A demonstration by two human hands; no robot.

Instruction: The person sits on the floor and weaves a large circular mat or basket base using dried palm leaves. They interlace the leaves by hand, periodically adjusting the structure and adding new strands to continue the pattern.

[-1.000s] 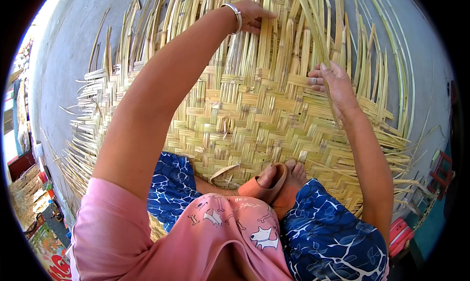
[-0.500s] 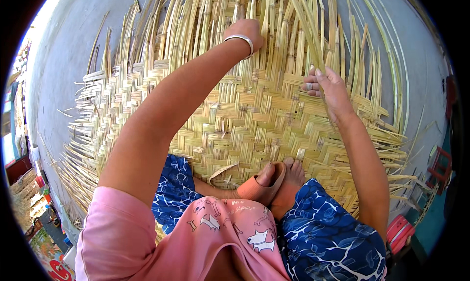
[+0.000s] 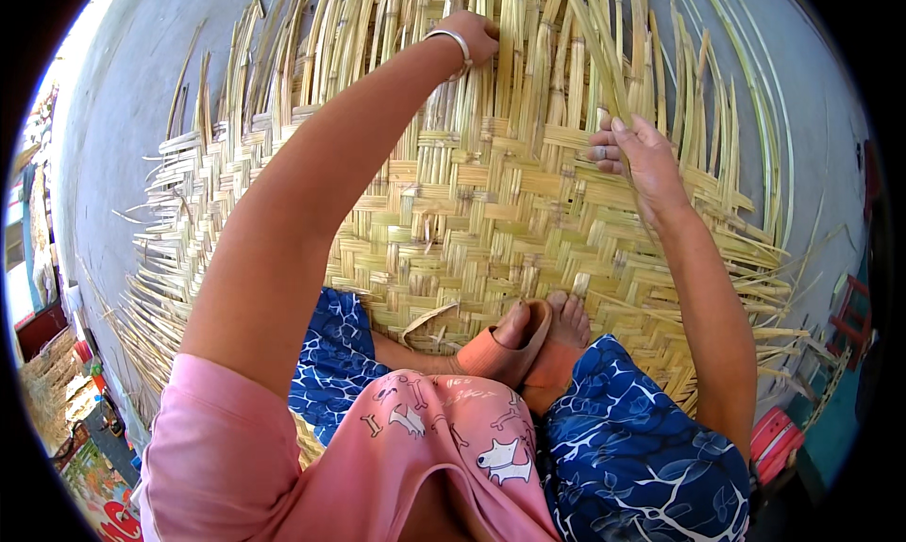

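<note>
Strip (image 3: 608, 80) is pinched by the right hand (image 3: 646, 160) over the mat (image 3: 472, 221); left hand (image 3: 472, 38) at canes (image 3: 510, 75), grip I cannot tell.

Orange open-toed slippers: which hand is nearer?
Right. The right hand is ahead of the slippers and to their right; the left hand is farther ahead, at long yellow-green strips.

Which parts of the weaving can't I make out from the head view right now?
Head view, fingertips of the left hand: hidden by the hand itself; grip unclear.
Head view, far end of the strip in the right hand: cut off by the top edge.
Head view, part of the mat: covered by the left arm.
</note>
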